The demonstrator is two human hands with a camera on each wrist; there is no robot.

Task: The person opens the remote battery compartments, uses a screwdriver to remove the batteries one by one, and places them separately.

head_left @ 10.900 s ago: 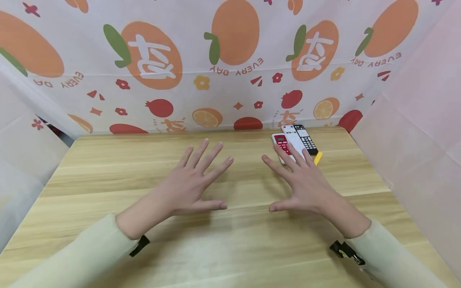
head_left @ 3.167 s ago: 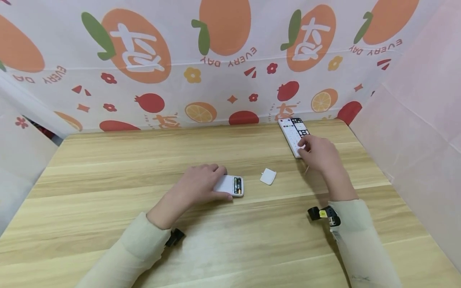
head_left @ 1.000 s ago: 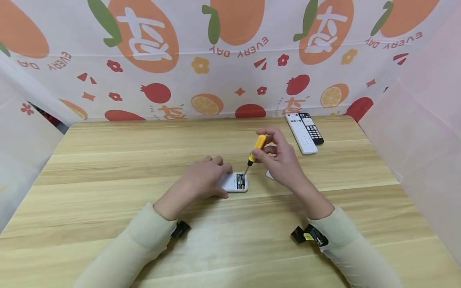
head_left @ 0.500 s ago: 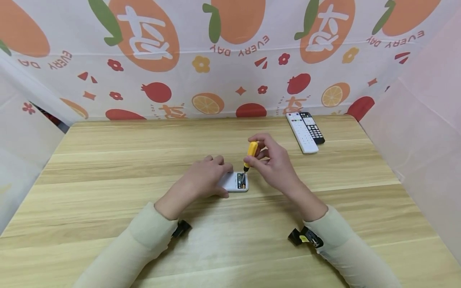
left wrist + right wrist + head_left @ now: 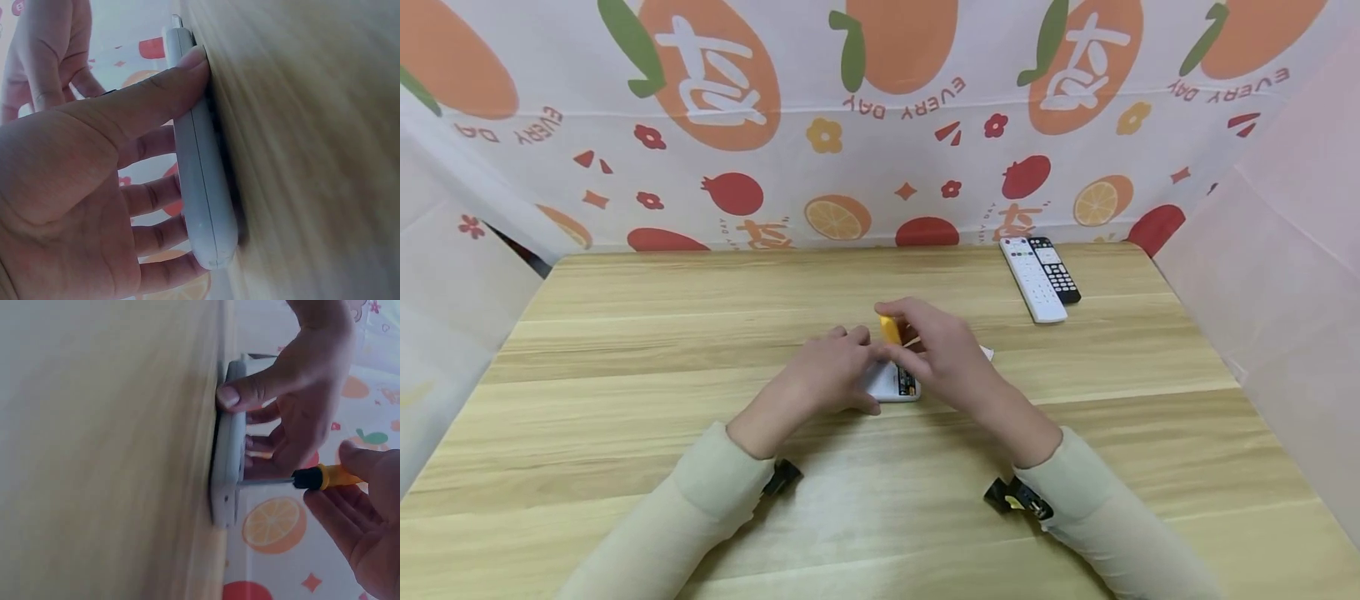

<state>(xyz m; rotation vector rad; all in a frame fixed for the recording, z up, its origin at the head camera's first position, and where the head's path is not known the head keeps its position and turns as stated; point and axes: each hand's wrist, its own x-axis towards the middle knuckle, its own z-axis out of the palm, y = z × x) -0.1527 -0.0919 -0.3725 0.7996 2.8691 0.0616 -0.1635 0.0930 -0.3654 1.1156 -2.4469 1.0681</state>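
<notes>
A white remote control (image 5: 882,385) lies face down on the table, its battery compartment uncovered and batteries (image 5: 907,382) inside. My left hand (image 5: 823,373) grips its sides; in the left wrist view, the thumb and fingers bracket the casing (image 5: 203,181). My right hand (image 5: 946,354) holds a screwdriver by its yellow handle (image 5: 890,328). From the right wrist view, the screwdriver (image 5: 325,477) points at the remote's back, its shaft reaching the compartment end. Where exactly the tip sits is hidden. A white battery cover (image 5: 987,353) shows partly behind my right hand.
Another white remote (image 5: 1034,282) and a black remote (image 5: 1057,271) lie side by side at the table's back right. A fruit-printed cloth (image 5: 850,167) hangs along the back edge of the wooden table (image 5: 625,350).
The remote came from the back right, was turned over and lost its cover. My right hand picked up the screwdriver, brought it to the batteries, and has since moved left, tilting the handle.
</notes>
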